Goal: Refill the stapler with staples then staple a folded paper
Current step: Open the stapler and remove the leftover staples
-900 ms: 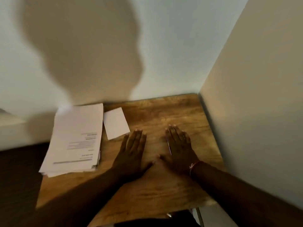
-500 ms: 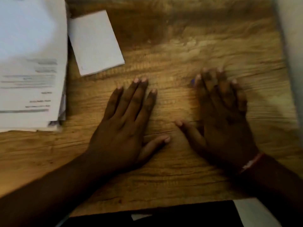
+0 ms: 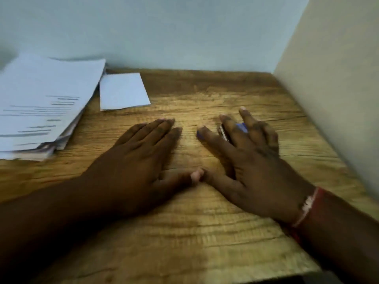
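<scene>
While both hands lie on the wooden table (image 3: 205,232), I read the left hand (image 3: 141,160) as flat, fingers together, holding nothing. My right hand (image 3: 252,160) spreads wide over what looks like the stapler (image 3: 241,127), a blue and metal sliver between the fingers, though blur hides most of it. It should be rigid and light; I'd pinch its long sides. Left of it and further back lies the folded paper (image 3: 123,91), thin and limp.

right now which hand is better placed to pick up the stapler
Right. The right hand already lies over the blue and metal stapler, which shows between its fingers. The left hand rests flat on bare table, nearer the folded paper.
</scene>
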Motion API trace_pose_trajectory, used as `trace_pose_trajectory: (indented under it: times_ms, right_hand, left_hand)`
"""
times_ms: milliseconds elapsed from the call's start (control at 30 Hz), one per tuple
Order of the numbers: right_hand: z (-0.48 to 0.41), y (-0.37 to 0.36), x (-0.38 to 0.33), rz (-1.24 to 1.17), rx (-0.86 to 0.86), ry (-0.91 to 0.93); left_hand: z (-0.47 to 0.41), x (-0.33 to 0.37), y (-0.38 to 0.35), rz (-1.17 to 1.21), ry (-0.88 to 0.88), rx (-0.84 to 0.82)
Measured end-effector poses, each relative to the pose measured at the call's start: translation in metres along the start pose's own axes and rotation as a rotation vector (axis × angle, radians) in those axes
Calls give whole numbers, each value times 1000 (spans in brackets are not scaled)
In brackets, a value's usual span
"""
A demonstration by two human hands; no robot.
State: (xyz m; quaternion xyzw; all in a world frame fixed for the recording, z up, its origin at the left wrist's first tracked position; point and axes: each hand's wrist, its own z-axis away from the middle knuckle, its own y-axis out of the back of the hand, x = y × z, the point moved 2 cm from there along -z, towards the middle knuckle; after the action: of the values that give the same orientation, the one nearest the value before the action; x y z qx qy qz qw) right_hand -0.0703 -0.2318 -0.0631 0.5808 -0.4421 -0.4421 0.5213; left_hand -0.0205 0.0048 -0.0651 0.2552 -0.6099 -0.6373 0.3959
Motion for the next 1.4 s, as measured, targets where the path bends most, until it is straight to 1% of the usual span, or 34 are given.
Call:
trace_pose_trajectory:
  times_ms: [67,200,333,367,433,500,567,667,800,1000,1033,1100,1167,1233,1267,1333,1400]
  right_hand:
    - [1,3,-4,-8,30,28]
    - [1,1,-12,-19,69,88]
    - [1,-1,-23,-86,150,124]
    - [2,0,-23,-138,194,90]
    - [6,5,-21,-248,303,-42]
    - [8,6,-16,-244,354,-147]
    - [8,4,-16,-187,343,-175]
    - [2,1,-24,-144,334,-109]
    - [-13,-4,-35,-287,356,19]
    - [-45,-4,-48,-315,309,82]
    - [-50,-2,-47,-367,291,87]
    - [-61,3,-44,-569,249,75]
    - [-71,4,-37,-806,207,30]
    - [-81,2,-31,-970,189,32]
    - [-84,-1,-28,-1059,178,44]
    - [-86,-3,-24,-1278,158,47]
    - [-87,-3,-19,-1494,104,61]
  left_hand:
    - [0,2,7,23,-10,58]
    - [7,-1,5,116,-35,241]
    - [13,-7,10,230,-9,280]
    - [15,-9,11,251,3,301]
    - [21,-14,12,262,27,363]
    - [24,-15,12,264,40,394]
    - [26,-13,11,264,41,411]
    - [25,-13,11,278,25,419]
    - [17,-19,10,349,7,429]
    - [-3,-38,16,542,9,459]
    - [-6,-41,18,579,7,498]
    - [-14,-49,21,694,37,607]
    - [-22,-54,23,893,67,658]
    - [-33,-58,24,1141,48,647]
    - [-37,-61,23,1214,30,638]
    - [-38,-63,23,1245,-14,616]
    - [-36,-63,22,1212,-83,558]
